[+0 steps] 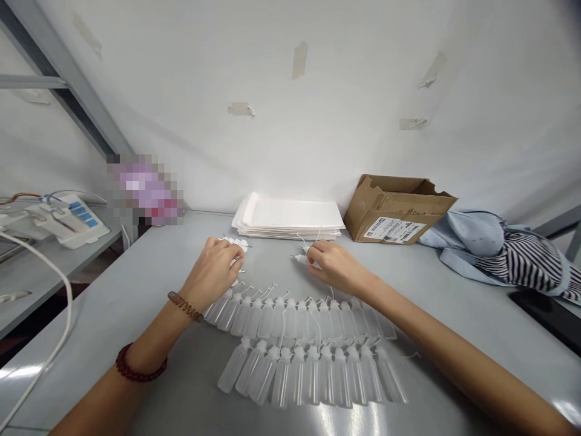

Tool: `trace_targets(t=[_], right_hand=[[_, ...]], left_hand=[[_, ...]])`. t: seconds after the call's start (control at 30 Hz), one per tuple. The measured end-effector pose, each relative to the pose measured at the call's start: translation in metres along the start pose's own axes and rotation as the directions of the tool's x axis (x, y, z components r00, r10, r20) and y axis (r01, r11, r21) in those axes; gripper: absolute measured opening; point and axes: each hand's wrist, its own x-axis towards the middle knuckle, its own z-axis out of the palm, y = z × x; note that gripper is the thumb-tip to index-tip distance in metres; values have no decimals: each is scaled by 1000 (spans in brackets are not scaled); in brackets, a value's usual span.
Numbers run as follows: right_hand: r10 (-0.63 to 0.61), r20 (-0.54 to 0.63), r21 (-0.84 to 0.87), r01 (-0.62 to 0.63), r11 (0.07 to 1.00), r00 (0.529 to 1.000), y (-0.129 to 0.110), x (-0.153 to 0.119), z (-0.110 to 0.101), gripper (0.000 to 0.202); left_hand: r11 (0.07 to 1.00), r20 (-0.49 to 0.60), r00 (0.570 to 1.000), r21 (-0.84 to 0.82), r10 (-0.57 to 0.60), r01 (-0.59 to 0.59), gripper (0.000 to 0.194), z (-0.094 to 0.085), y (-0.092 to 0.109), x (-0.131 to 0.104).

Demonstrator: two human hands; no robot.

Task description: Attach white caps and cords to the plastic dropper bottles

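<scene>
My left hand (214,264) is bent over a small cluster of white needle-tip caps (239,243), its fingers closed against them; thin dark metal tips stick out past the fingertips. Across from it, my right hand (333,261) pinches a few more white needle-tip caps (300,258), their tips pointing left and thin white strands rising above. Nearer to me lie two curved rows of translucent squeeze bottles (313,378) with white tops and thin white tethers. The back row of bottles (272,318) is partly covered by my right forearm.
A stack of white padded envelopes (290,215) lies against the wall. To its right stands an open cardboard box (394,209), then blue and striped cloth (521,254) and a black phone-like object (549,318). A white cable (68,303) hangs at left.
</scene>
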Motion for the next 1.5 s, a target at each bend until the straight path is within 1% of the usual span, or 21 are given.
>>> trace_targets(t=[0.07,0.13,0.23,0.3,0.37,0.47,0.6,0.7,0.87,1.0,1.13,1.3,1.5], right_hand=[[18,6,-24,-18,1000,1000,3,1,2,8],[34,15,-41,-34,999,999,6,1,4,10],[52,25,-57,-51,997,998,10,1,8,12],[62,31,-62,-60,996,998,11,1,10,13],[77,38,-63,-75,995,996,11,1,11,12],[122,45,-57,-119,991,992,11,0,9,5],[199,67,-36,-197,980,978,14,-2,3,17],[228,96,-16,-228,974,969,19,-4,0,21],[239,129,19,-243,970,962,22,-5,5,18],[232,118,37,-238,971,966,20,-4,10,16],[216,108,44,-221,974,970,18,-5,9,13],[241,83,51,-245,968,967,20,-8,-5,18],[316,45,79,-319,944,948,24,-22,-40,17]], left_hand=[[999,38,999,28,-39,38,22,-4,-1,0],[997,90,993,18,-72,71,25,-8,-2,-2],[992,216,970,-18,-116,123,28,-15,-3,-4],[990,258,956,5,-138,142,29,-17,-3,-5],[989,260,954,49,-149,141,31,-16,-3,-6],[990,255,958,83,-131,114,32,-13,-2,-5],[991,238,965,96,-113,93,30,-10,1,-5],[990,240,963,102,-121,99,29,-10,3,-4],[989,243,962,105,-126,103,27,-9,2,-2],[989,231,965,112,-122,98,23,-6,3,-1],[989,212,970,111,-116,94,17,-4,7,-1],[993,172,979,69,-108,97,18,-5,14,-2],[986,112,988,-120,-103,116,23,-9,20,-4]])
